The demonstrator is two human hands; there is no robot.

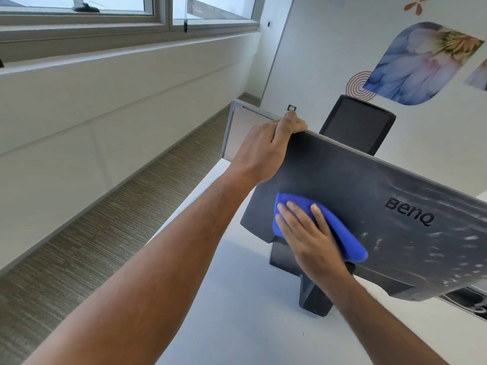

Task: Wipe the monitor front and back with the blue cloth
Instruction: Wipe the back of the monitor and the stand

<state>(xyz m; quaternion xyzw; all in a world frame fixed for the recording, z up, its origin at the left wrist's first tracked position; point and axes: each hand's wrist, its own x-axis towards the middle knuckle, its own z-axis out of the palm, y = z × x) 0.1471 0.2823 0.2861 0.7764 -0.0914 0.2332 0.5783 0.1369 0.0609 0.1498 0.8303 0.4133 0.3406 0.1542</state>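
The left hand (266, 151) curls its fingers over the BenQ monitor's (369, 196) far-left corner while the right hand (308, 235), fingers spread flat, presses the blue cloth (342, 233) on its back.

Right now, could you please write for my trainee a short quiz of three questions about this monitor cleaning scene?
1. True or false: the blue cloth is pressed against the back of the monitor.
2. What does the left hand hold? A) the stand B) the monitor's top edge C) the cloth
3. Fill in: the right hand lies flat on the ____.

Key: 1 true (the logo side faces the camera). 2 B. 3 cloth.
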